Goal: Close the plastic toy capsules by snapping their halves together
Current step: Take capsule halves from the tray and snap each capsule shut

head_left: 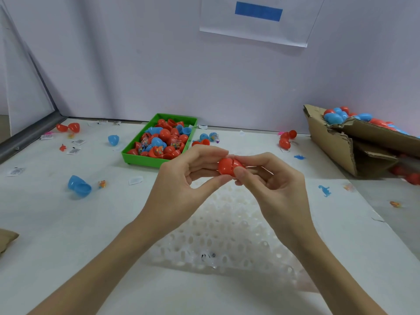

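— So what sat nearest the camera?
— A white bubbled sheet (pixel 227 235) low in the middle of the frame, on the white table (pixel 68 235). Just above it, both hands met at the centre. The left hand (pixel 181 176) and the right hand (pixel 272 180) each pinched one end of a red capsule (pixel 228 167) — fingers curled round it, a dark seam showing between its halves.
— And further back?
— An open blue capsule (pixel 79 186) lay at the left, a small blue dinosaur (pixel 325 190) at the right. Beyond the hands stood a green tray (pixel 145 159) heaped with red and blue capsules, and at the upper right a torn cardboard box (pixel 341 146) held more.
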`<state>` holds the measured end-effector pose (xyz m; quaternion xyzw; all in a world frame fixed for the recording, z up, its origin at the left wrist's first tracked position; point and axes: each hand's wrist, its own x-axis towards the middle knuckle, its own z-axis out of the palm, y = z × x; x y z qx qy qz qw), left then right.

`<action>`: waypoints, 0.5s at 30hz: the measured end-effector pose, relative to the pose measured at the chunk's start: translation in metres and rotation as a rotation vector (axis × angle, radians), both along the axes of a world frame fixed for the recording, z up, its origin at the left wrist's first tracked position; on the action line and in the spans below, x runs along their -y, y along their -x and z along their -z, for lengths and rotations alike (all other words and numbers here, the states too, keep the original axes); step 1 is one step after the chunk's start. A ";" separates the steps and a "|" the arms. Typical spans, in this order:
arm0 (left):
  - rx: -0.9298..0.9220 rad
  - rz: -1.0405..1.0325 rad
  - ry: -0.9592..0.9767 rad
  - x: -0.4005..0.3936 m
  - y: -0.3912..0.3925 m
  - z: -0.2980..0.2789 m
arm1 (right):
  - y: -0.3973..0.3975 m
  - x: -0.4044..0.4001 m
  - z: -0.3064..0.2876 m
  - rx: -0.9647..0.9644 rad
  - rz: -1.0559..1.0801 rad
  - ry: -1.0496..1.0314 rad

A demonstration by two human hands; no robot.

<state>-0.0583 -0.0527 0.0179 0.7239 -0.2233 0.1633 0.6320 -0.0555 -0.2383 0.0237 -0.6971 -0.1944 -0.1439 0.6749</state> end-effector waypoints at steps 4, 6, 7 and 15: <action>-0.018 -0.018 0.030 -0.001 0.000 -0.002 | -0.001 0.002 -0.001 -0.013 -0.043 0.038; -0.011 -0.025 0.040 -0.001 0.000 -0.002 | -0.002 0.004 -0.001 -0.014 -0.059 0.053; -0.004 -0.022 0.039 0.000 0.000 -0.002 | -0.002 0.005 -0.002 -0.012 -0.058 0.063; 0.003 -0.030 0.029 0.001 0.001 0.001 | -0.003 0.007 -0.001 0.008 -0.025 0.152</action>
